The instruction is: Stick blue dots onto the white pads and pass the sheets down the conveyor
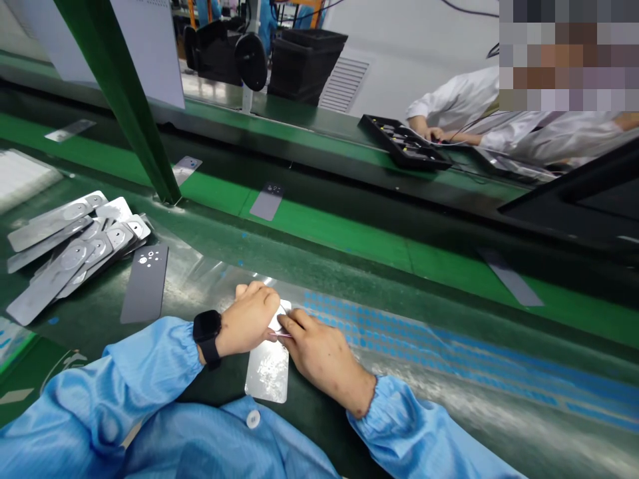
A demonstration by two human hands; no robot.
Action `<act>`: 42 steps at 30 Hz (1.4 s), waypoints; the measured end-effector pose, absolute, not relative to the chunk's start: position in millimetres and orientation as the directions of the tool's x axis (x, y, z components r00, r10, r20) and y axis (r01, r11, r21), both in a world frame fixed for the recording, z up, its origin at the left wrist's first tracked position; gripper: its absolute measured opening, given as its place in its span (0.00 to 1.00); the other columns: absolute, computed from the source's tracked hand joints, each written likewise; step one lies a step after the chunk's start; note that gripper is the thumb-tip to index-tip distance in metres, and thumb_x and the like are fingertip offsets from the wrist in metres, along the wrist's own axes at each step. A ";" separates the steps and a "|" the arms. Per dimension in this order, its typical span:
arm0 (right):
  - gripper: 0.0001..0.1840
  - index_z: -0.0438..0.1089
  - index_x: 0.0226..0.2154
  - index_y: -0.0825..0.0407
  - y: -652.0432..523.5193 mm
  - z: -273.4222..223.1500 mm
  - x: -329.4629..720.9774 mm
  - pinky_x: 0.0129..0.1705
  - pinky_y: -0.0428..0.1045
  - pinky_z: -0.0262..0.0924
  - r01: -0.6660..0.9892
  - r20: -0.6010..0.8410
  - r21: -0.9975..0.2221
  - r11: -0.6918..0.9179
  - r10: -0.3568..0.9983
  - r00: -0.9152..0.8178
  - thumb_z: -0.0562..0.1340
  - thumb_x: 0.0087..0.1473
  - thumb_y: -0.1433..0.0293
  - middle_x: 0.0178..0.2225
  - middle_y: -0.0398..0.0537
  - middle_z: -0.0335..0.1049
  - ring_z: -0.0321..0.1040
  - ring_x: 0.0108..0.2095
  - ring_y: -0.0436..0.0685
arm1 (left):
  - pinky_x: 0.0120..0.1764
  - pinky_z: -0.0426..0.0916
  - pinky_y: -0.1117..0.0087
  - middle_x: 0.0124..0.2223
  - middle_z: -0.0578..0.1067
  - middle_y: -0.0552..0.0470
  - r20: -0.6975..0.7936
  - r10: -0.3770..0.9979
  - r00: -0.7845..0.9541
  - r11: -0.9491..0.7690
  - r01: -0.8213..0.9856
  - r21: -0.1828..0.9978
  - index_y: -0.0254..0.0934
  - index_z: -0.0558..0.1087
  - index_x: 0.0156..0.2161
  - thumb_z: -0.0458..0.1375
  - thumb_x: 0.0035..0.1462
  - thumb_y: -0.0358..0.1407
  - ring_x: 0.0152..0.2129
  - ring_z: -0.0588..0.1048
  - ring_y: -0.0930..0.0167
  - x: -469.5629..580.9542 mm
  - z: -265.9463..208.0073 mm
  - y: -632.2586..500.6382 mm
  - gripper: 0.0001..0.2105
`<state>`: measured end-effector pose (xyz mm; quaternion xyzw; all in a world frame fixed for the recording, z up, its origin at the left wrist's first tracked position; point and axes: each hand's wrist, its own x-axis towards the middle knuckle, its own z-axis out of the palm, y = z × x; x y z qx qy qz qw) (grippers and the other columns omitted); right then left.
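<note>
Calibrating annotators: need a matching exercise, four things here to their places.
1. Shiny silver round-cornered plate
2. Pile of overlapping silver metal plates
3. Black square-faced wristwatch
4. Sheet with rows of round blue dots

A. Reaching picture's right edge
B. Wrist of left hand
C. Picture's left side
D. At left hand and right hand

Pairs: 1-D; 2-C; 3-B; 4-A

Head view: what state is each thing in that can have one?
Silvery plate: upper end partly hidden by fingers
Left hand: fingers bent, at that upper end
Right hand: fingertips at the same end
Plate pile: overlapping, uneven
Dark grey plate: flat, beside the pile
Watch: strapped on, screen dark
Blue-dot sheet: spread flat
</note>
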<state>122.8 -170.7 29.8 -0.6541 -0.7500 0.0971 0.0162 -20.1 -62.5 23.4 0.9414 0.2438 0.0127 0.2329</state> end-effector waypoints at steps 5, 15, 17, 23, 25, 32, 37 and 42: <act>0.15 0.68 0.50 0.51 -171.9 27.4 120.6 0.34 0.49 0.66 0.978 -0.119 -0.195 0.078 0.988 -0.102 0.56 0.62 0.67 0.42 0.53 0.71 0.72 0.36 0.58 | 0.43 0.61 0.58 0.44 0.71 0.44 -0.076 0.469 0.880 -0.782 0.454 0.426 0.34 0.62 0.40 0.69 0.46 0.35 0.43 0.67 0.59 -19.0 24.3 -61.1 0.21; 0.21 0.66 0.44 0.55 -160.1 22.3 131.8 0.44 0.54 0.64 0.840 0.002 -0.530 -0.117 0.990 0.139 0.67 0.46 0.75 0.43 0.54 0.69 0.69 0.42 0.60 | 0.44 0.63 0.56 0.48 0.62 0.45 0.140 0.516 0.845 -0.783 0.399 0.478 0.37 0.59 0.41 0.72 0.37 0.31 0.47 0.66 0.59 -25.0 6.3 -64.0 0.29; 0.18 0.68 0.43 0.55 -152.1 26.1 134.6 0.45 0.54 0.63 0.801 -0.039 -0.581 -0.141 0.989 0.145 0.66 0.47 0.76 0.41 0.54 0.71 0.69 0.42 0.59 | 0.44 0.63 0.55 0.49 0.60 0.45 0.195 0.513 0.836 -0.793 0.375 0.479 0.37 0.59 0.41 0.72 0.37 0.30 0.47 0.66 0.59 -27.4 0.6 -65.2 0.29; 0.13 0.71 0.41 0.55 -133.8 40.1 132.5 0.38 0.49 0.61 0.672 -0.265 -0.679 -0.296 0.952 0.152 0.61 0.51 0.76 0.36 0.49 0.76 0.71 0.36 0.56 | 0.45 0.64 0.54 0.49 0.60 0.45 0.249 0.523 0.815 -0.795 0.362 0.487 0.39 0.60 0.44 0.71 0.39 0.29 0.47 0.65 0.58 -31.0 -10.1 -67.9 0.29; 0.11 0.72 0.38 0.55 -131.8 40.6 129.7 0.36 0.48 0.59 0.678 -0.279 -0.661 -0.323 0.944 0.178 0.61 0.49 0.76 0.34 0.48 0.76 0.70 0.34 0.56 | 0.45 0.64 0.54 0.49 0.60 0.45 0.259 0.525 0.811 -0.795 0.358 0.489 0.39 0.60 0.44 0.70 0.39 0.29 0.48 0.64 0.58 -31.0 -11.6 -68.5 0.28; 0.05 0.70 0.30 0.54 -131.4 36.6 120.3 0.32 0.47 0.55 0.692 -0.251 -0.630 -0.351 0.936 0.247 0.61 0.47 0.76 0.28 0.45 0.73 0.66 0.30 0.54 | 0.45 0.65 0.55 0.49 0.60 0.47 0.285 0.518 0.806 -0.802 0.342 0.490 0.39 0.61 0.44 0.68 0.42 0.30 0.48 0.64 0.60 -30.2 -13.7 -68.7 0.25; 0.05 0.70 0.30 0.54 -131.0 37.5 129.8 0.31 0.46 0.54 0.615 -0.262 -0.722 -0.315 0.948 0.179 0.61 0.45 0.74 0.27 0.43 0.70 0.64 0.29 0.53 | 0.45 0.64 0.54 0.48 0.61 0.47 0.288 0.527 0.799 -0.792 0.340 0.507 0.40 0.60 0.43 0.67 0.42 0.29 0.47 0.65 0.60 -30.6 -10.0 -68.7 0.25; 0.06 0.69 0.28 0.54 -131.8 31.5 136.9 0.23 0.44 0.48 0.356 -0.334 -0.873 -0.333 0.941 0.059 0.60 0.43 0.73 0.19 0.36 0.60 0.55 0.20 0.48 | 0.44 0.64 0.54 0.47 0.61 0.47 0.263 0.549 0.793 -0.765 0.351 0.540 0.40 0.59 0.42 0.66 0.43 0.29 0.46 0.66 0.60 -31.3 -6.4 -69.6 0.23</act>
